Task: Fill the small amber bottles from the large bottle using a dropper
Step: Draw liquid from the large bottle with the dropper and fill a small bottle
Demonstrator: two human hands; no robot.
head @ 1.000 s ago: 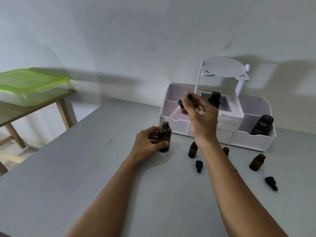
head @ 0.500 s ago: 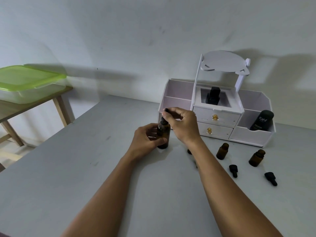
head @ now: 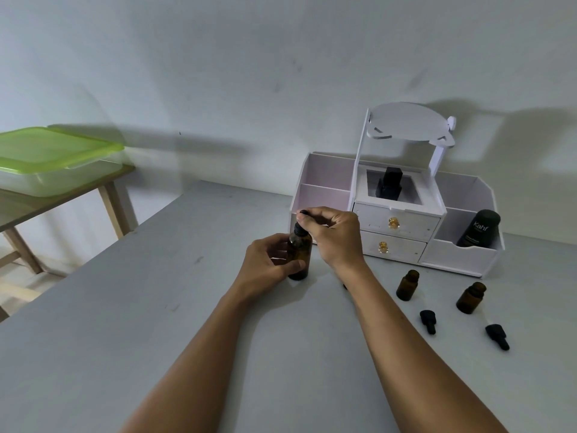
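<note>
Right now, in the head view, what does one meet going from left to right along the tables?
Green-lidded box, left hand, large amber bottle, right hand pinching the dropper, small amber bottle, dropper cap, second small amber bottle, second dropper cap.

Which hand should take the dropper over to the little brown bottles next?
Probably the right hand: it pinches the dropper in the large bottle, and the little bottles stand on its side. The left hand holds the large bottle steady.
</note>
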